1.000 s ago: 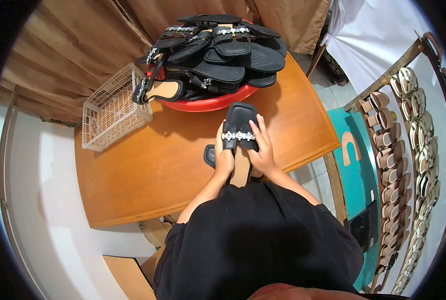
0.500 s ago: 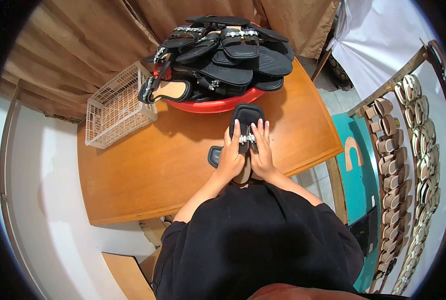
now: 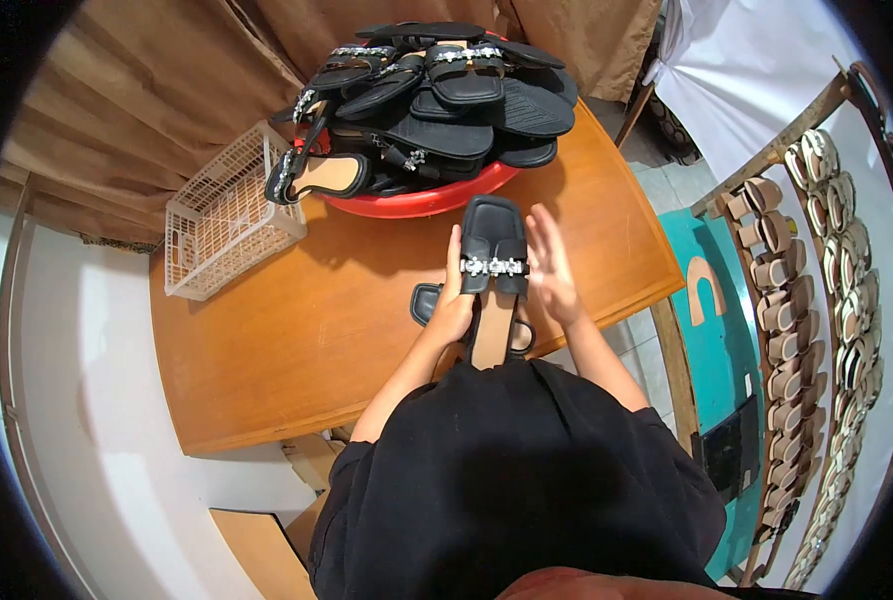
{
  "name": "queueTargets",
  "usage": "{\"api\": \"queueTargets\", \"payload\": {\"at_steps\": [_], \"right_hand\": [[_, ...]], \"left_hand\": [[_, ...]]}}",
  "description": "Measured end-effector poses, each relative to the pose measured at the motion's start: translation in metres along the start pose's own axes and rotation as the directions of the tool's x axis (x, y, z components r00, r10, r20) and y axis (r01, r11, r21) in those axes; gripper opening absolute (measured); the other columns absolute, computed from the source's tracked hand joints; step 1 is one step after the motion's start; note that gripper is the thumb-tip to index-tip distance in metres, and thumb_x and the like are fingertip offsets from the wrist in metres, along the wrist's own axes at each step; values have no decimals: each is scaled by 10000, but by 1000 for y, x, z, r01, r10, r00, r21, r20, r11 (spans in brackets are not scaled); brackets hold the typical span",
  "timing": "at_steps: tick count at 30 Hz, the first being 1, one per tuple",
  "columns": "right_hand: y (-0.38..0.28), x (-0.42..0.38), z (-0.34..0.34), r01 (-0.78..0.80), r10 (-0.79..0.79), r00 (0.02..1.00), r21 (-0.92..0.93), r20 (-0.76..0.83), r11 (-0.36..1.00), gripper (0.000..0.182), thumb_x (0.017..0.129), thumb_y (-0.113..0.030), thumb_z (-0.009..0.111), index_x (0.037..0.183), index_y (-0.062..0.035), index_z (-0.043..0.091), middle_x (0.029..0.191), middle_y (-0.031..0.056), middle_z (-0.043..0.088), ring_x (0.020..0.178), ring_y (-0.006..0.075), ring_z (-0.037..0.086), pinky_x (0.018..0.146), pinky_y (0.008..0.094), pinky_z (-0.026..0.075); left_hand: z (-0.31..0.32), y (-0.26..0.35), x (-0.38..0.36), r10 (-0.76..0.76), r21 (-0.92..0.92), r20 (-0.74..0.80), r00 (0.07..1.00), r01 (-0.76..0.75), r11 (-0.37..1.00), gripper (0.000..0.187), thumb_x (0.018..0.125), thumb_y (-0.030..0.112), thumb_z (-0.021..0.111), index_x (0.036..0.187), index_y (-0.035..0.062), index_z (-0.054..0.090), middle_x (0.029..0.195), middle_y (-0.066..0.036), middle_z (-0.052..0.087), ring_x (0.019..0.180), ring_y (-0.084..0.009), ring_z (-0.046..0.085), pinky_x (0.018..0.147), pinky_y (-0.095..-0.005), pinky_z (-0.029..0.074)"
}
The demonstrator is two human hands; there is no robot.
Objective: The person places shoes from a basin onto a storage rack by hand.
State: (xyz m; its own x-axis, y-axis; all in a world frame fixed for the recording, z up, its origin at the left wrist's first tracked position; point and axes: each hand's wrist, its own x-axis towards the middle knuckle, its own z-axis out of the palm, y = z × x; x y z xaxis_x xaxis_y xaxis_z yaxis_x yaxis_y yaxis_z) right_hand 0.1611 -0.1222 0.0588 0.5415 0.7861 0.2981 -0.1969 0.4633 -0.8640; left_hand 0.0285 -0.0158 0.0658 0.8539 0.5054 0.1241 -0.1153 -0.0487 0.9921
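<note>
My left hand (image 3: 453,308) grasped the black sandal (image 3: 494,282) by its edge; my right hand (image 3: 556,278), spread and released, was just beside it. Beyond my grip stood a red basin (image 3: 416,204).

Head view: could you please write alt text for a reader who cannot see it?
The left hand holds a black sandal with a jewelled strap over a wooden table, the right hand open beside it. Behind are a red basin piled with sandals and a pale crate.
</note>
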Motion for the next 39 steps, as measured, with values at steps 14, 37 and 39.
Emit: {"api": "queueTargets", "payload": {"at_steps": [14,37,39], "right_hand": [[44,-29,-105,-279,288,648,132,-705,951,219,932,-167,462,1053,-1,535,934,60,585,839,136,563,760,273,467],[82,-62,-105,-253,183,530,51,-828,966,233,942,-196,460,1065,-5,516,930,53,575,826,124,530,757,263,441],[91,-62,-93,-273,172,543,21,-822,962,238,944,-199,455,1057,1,516,930,58,570,827,127,524,763,266,438]], "left_hand": [[-78,-39,-5,-384,910,351,854,-214,355,1179,437,360,845,1406,118,217,1380,-171,321,1259,-346,329,1014,-448,281],[-55,-97,-47,-4,746,199,980,-148,650,844,474,376,831,1163,31,486,1189,-160,506,1138,-347,442,973,-418,354],[-56,-96,-46,-8,752,221,975,-166,639,859,480,377,828,1178,23,473,1200,-166,495,1145,-349,434,975,-420,350]]}}
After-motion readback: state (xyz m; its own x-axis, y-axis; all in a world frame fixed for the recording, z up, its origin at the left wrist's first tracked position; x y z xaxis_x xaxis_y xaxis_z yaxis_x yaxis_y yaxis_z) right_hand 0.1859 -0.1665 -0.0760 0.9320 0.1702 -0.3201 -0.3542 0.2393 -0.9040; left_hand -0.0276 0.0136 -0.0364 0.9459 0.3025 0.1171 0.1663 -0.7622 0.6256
